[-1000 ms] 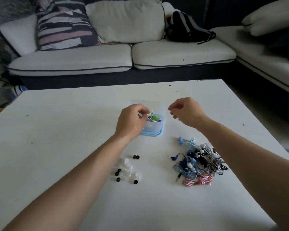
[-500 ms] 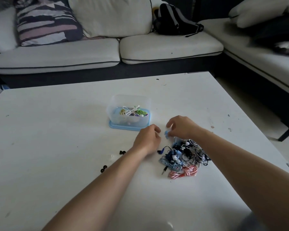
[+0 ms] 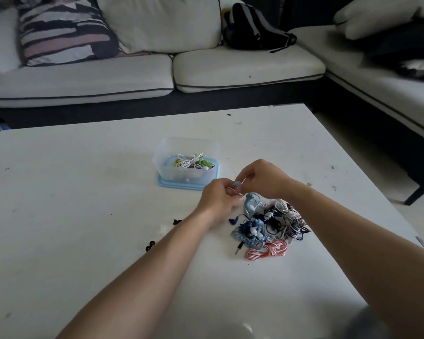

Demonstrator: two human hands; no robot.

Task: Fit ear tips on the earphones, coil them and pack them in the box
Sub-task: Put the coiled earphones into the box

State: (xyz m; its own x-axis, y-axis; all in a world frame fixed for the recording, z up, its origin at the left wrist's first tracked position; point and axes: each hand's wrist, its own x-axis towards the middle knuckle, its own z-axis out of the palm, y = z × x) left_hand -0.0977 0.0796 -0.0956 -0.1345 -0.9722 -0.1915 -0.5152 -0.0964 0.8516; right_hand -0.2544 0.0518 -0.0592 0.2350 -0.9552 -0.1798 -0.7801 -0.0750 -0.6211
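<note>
Head view: light-blue earbud (image 3: 237, 184) is pinched between curled fingertips of left hand (image 3: 218, 201) and right hand (image 3: 264, 178), just above the tangled earphone pile (image 3: 267, 223) on the white table (image 3: 83, 192), clear plastic box (image 3: 189, 146) of coiled earphones just behind, black ear tips (image 3: 150, 246) scattered left.

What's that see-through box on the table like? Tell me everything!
The box is cloudy see-through plastic, a rectangle with rounded corners, open on top. It stands upright on a light blue lid on the white table. Coiled earphones, white, green and yellow, lie inside. The left hand and right hand, pinching a light blue earbud, work near its front corner, not touching.
</note>
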